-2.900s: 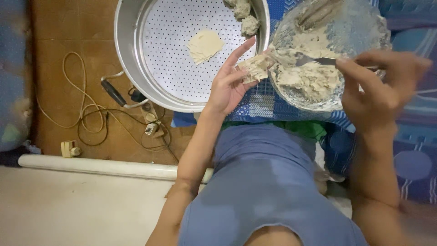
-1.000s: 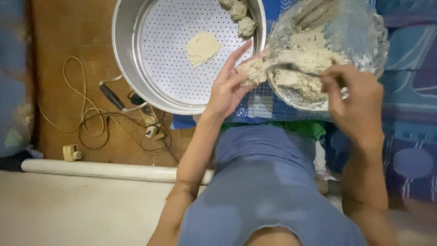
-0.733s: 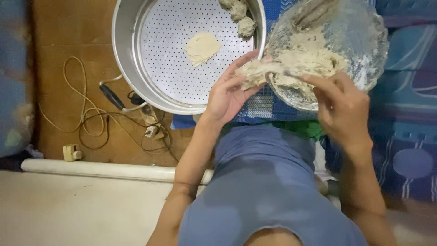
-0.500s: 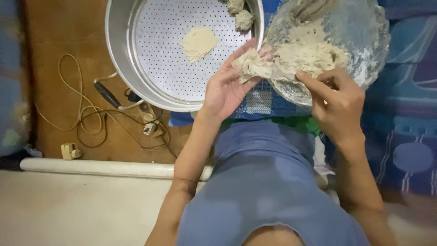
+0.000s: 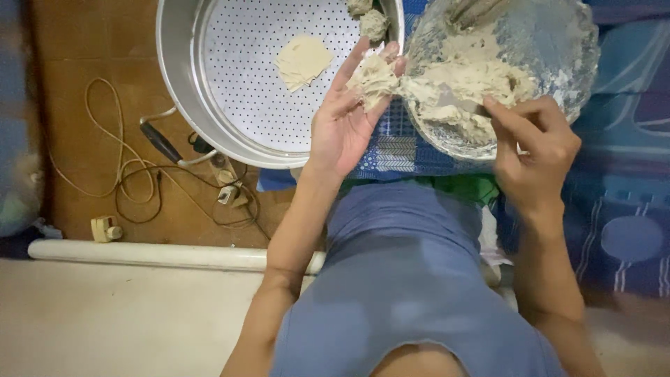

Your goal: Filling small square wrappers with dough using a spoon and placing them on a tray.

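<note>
Left hand (image 5: 345,126): palm up, fingers spread, a lump of pale dough (image 5: 375,77) resting on the fingertips just beside the glass bowl (image 5: 558,63). Right hand (image 5: 534,150): fingers pressed together at the bowl's near rim, touching the sticky dough mass (image 5: 467,80) inside. Perforated metal steamer tray (image 5: 237,84): one flat dough square (image 5: 303,61) near centre, two dough balls (image 5: 370,19) at its far edge.

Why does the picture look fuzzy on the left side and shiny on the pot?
Head view: the far left edge is blurred and dim; the steamer rim catches soft glare; the left hand and dough lump are fairly sharp; the right hand at the bowl is slightly soft.
</note>
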